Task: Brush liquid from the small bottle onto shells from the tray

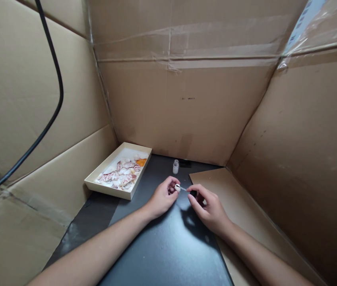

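Pinching a small white piece [177, 188] between thumb and fingers, the left hand [163, 198] is found near the centre of the frame, slightly below the middle. The piece sits right at the fingertips, its outer side exposed toward the right; a dark mark shows on its upper part. The right hand [210, 207], just to the right, has thumb and fingers closed on a black cap [193, 194]. From the cap a thin pale stem [183, 189] extends leftward to the piece — whether its end makes contact cannot be told at this size.

Just beyond the left fingertips, a small bottle [175, 167] with a whitish lower part stands upright on the dark tabletop [150, 258]. Left of centre lies a shallow cream tray [107, 191] holding shells [123, 171], several with reddish markings, and an orange item [141, 162] near its right side. A flat cardboard sheet [243, 202] occupies the lower right, partly under the right forearm. Cardboard walls [183, 119] enclose the area — a black cable [60, 79] curves down the upper left.
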Demonstrator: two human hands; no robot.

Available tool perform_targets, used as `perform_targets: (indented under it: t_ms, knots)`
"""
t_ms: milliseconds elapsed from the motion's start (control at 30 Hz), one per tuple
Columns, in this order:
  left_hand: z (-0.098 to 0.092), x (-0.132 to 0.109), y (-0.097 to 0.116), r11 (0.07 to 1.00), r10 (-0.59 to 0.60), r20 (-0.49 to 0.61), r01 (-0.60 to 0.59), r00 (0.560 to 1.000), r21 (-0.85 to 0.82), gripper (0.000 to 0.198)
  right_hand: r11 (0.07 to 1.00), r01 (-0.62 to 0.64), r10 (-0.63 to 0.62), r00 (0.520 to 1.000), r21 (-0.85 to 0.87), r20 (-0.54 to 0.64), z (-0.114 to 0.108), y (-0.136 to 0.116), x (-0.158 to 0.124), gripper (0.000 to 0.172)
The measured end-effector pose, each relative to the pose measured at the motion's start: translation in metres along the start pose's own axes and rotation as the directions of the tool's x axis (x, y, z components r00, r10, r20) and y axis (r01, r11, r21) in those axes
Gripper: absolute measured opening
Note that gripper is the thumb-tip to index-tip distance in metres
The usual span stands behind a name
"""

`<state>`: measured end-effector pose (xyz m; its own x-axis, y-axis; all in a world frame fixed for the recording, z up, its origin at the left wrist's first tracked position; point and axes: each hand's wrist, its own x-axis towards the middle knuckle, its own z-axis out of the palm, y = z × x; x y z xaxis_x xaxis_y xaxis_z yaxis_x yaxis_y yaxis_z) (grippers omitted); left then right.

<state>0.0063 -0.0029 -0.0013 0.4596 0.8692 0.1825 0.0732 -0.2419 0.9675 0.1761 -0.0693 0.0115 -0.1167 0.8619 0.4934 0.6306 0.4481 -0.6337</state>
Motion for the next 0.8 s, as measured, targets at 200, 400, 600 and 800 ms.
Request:
perform_targets:
  t_ms: [200,400,600,800]
  knots:
    - [0.0,-0.0008,0.0011,0.998,0.028,-0.013,-0.027,1.0,0.065,0.015,0.999,-0.026,0.025,0.999,-0.037,-0.037,-0.0001,-0.0002,0.0001,0.014]
    - [-0.0008,-0.0007,0.0003,0.991,0.05,-0.028,-0.047,0.998,0.122,0.015,0.999,-0.012,0.012,1.0,-0.053,-0.002,-0.0005,-0.0011,-0.0003,0.011]
    - [-0.0004,-0.0011,0.0017,0.994,0.03,-0.029,-0.027,0.999,0.101,0.017,1.0,-0.006,0.007,1.0,-0.029,0.026,-0.0002,-0.0008,-0.0003,0.013]
    - [-0.0002,-0.0013,0.0024,0.996,0.023,-0.034,-0.02,0.999,0.086,0.011,0.999,-0.021,0.02,1.0,-0.045,-0.019,0.0001,0.0007,0.0003,0.013]
